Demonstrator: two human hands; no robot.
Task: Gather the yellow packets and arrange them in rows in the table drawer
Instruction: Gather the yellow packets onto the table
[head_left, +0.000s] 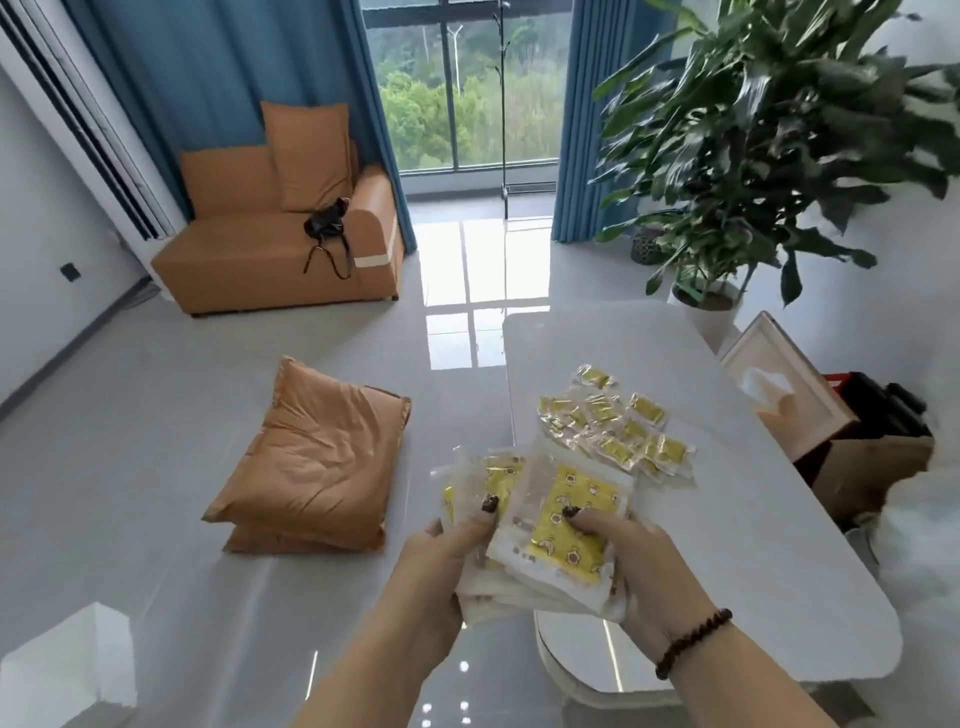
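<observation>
Holding a fanned stack of yellow packets (550, 530) above the near left edge of the white table (753, 519), both hands grip it together. Left hand (441, 556): thumb curled over the top of the left part of the fan, fingers underneath, hidden. Right hand (639, 561): thumb pressed on the front yellow packet, fingers wrapped beneath; beaded bracelet (693, 644) on that wrist. Loose pile of smaller yellow packets (613, 426) lies on the table, just beyond the held stack, apart from it. Left of the table, on the floor: two stacked orange cushions (311, 467). Further beyond the table's left side: orange sofa (280, 244) carrying a black bag (327, 223). Potted plant (769, 145) stands past the table's far right corner.
</observation>
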